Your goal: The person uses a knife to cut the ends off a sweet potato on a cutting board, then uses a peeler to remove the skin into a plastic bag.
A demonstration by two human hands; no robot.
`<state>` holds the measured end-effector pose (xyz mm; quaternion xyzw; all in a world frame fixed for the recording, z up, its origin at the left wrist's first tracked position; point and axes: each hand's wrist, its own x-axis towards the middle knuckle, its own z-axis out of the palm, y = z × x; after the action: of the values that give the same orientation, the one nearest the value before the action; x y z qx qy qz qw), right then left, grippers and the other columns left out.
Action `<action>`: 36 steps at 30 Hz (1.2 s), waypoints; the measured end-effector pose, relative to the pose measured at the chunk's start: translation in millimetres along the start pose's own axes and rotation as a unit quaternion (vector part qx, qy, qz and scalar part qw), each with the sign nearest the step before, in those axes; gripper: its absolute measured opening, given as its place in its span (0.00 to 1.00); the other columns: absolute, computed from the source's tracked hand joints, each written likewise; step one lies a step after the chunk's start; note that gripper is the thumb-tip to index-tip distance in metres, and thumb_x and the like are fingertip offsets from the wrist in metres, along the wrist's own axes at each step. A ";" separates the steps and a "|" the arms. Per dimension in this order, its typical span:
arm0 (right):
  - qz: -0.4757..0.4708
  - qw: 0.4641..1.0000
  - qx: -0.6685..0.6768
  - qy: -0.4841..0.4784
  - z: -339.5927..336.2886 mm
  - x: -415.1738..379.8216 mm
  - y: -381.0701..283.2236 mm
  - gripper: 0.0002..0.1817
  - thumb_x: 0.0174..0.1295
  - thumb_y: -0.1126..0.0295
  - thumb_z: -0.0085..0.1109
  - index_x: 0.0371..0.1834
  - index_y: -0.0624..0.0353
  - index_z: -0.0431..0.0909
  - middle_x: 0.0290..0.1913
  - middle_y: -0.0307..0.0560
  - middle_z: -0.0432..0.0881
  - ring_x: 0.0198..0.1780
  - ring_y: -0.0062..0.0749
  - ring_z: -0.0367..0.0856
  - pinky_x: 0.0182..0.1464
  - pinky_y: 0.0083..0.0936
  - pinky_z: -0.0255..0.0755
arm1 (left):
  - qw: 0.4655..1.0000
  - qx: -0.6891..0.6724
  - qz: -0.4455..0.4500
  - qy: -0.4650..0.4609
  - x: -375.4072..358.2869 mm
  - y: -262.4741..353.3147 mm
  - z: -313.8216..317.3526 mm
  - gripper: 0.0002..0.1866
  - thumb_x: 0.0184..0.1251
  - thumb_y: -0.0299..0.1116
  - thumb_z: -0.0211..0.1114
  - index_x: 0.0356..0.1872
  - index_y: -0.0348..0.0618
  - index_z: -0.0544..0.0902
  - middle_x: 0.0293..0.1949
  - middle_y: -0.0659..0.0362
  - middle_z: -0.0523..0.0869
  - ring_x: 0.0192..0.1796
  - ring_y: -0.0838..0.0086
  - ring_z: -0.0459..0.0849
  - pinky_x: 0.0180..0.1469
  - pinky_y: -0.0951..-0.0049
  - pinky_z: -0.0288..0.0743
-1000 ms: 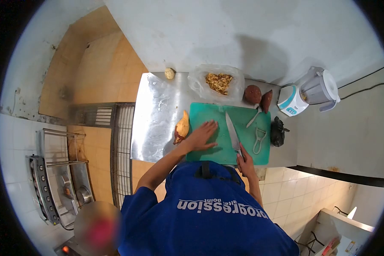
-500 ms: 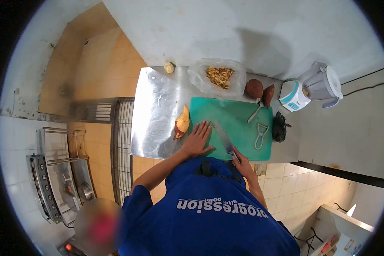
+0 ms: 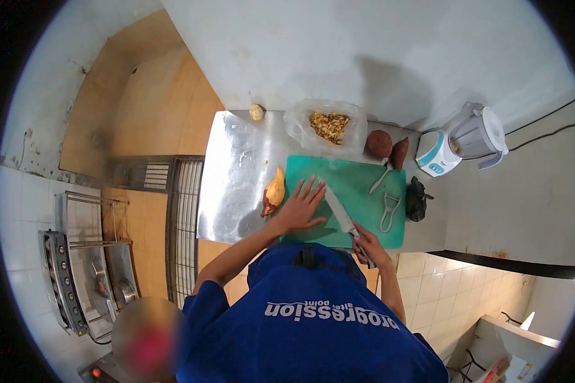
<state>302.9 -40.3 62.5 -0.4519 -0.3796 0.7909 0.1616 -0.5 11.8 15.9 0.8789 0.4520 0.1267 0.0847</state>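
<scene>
The knife (image 3: 340,212) slants over the green cutting board (image 3: 364,172), tip pointing away from the body and leftward, long axis diagonal, handle close to the blue shirt (image 3: 313,306). The right hand (image 3: 370,246) is closed around the handle. The left hand (image 3: 300,209) is wide, fingers fanned over the board, its fingertips just beside the blade's tip and in its line. A peeler (image 3: 390,214) and a small utensil (image 3: 379,179) lie right of the blade; a partly peeled root (image 3: 274,193) sits off the board's left edge, and an open plastic bag (image 3: 299,127) of pieces beyond its far edge. Compared with half a second ago, the left fingers are more spread.
</scene>
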 end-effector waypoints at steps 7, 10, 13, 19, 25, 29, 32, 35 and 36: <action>-0.112 0.989 0.082 0.050 14.7 26.5 -94.6 0.33 0.78 0.65 0.47 0.84 0.42 0.50 0.27 0.37 0.69 0.14 0.20 0.63 0.15 0.21 0.61 | 0.992 0.046 0.000 0.120 128.6 -68.7 -73.6 0.37 0.75 0.59 0.52 0.73 0.41 0.70 0.77 0.52 0.67 0.82 0.49 0.52 0.80 0.39 0.43; -0.133 0.984 0.102 0.059 16.3 38.5 -110.6 0.33 0.78 0.64 0.46 0.84 0.42 0.50 0.27 0.37 0.70 0.14 0.20 0.63 0.15 0.21 0.61 | 0.980 -0.001 -0.106 0.166 169.8 -99.8 -67.9 0.31 0.75 0.57 0.54 0.67 0.45 0.77 0.69 0.52 0.76 0.75 0.52 0.65 0.77 0.40 0.52; -0.093 0.988 0.090 0.089 16.8 34.7 -94.2 0.33 0.77 0.65 0.49 0.84 0.41 0.52 0.27 0.36 0.70 0.14 0.19 0.63 0.15 0.21 0.60 | 0.974 -0.061 -0.176 0.130 181.1 -97.8 -92.2 0.23 0.75 0.54 0.56 0.55 0.49 0.86 0.53 0.54 0.87 0.60 0.55 0.82 0.67 0.45 0.67; -0.124 0.973 -0.144 0.134 17.3 11.9 -40.0 0.35 0.74 0.71 0.55 0.83 0.39 0.57 0.27 0.34 0.70 0.18 0.16 0.62 0.19 0.21 0.62 | 0.965 -0.101 -0.230 0.078 122.8 -52.2 -80.6 0.14 0.72 0.46 0.62 0.37 0.52 0.91 0.34 0.57 0.91 0.39 0.57 0.89 0.46 0.55 0.79; -0.130 0.942 -0.190 0.243 -2.0 -5.4 25.3 0.32 0.74 0.72 0.52 0.81 0.49 0.61 0.30 0.36 0.76 0.19 0.16 0.62 0.22 0.20 0.63 | 0.954 -0.235 -0.112 0.146 -2.3 -4.8 1.0 0.21 0.72 0.47 0.62 0.57 0.44 0.84 0.52 0.49 0.87 0.55 0.54 0.85 0.58 0.54 0.78; -0.088 0.937 -0.194 0.279 -6.4 -10.7 49.0 0.30 0.75 0.71 0.50 0.81 0.52 0.62 0.37 0.40 0.81 0.20 0.16 0.61 0.22 0.20 0.63 | 0.993 -0.045 -0.099 0.035 -51.2 10.8 27.9 0.40 0.73 0.57 0.57 0.75 0.36 0.64 0.77 0.46 0.62 0.79 0.49 0.57 0.78 0.48 0.53; -0.123 0.922 -0.292 0.220 -7.3 -6.3 75.4 0.30 0.75 0.69 0.52 0.80 0.51 0.62 0.52 0.55 0.85 0.42 0.34 0.83 0.45 0.29 0.76 | 0.996 -0.005 -0.088 -0.023 -55.2 13.1 28.2 0.47 0.72 0.64 0.52 0.77 0.32 0.59 0.81 0.47 0.53 0.84 0.50 0.46 0.81 0.44 0.41; -0.162 0.923 -0.312 0.158 3.1 -7.2 72.5 0.31 0.74 0.66 0.54 0.80 0.48 0.62 0.67 0.67 0.77 0.73 0.51 0.72 0.71 0.36 0.64 | 0.998 -0.001 -0.047 -0.032 -53.7 15.9 28.3 0.49 0.72 0.68 0.48 0.77 0.31 0.59 0.82 0.48 0.53 0.84 0.50 0.45 0.81 0.41 0.39; -0.159 0.923 -0.319 0.145 2.4 -6.7 70.8 0.31 0.74 0.66 0.54 0.80 0.47 0.62 0.68 0.66 0.75 0.73 0.51 0.72 0.71 0.36 0.65 | 0.999 -0.001 -0.019 -0.037 -53.0 15.6 29.3 0.50 0.71 0.69 0.48 0.77 0.31 0.59 0.82 0.48 0.53 0.84 0.50 0.45 0.81 0.40 0.39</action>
<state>310.7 -92.1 14.3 -0.5231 -0.6510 0.5175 0.1861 -9.4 -41.4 -15.6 0.8741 0.4653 0.0926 0.1043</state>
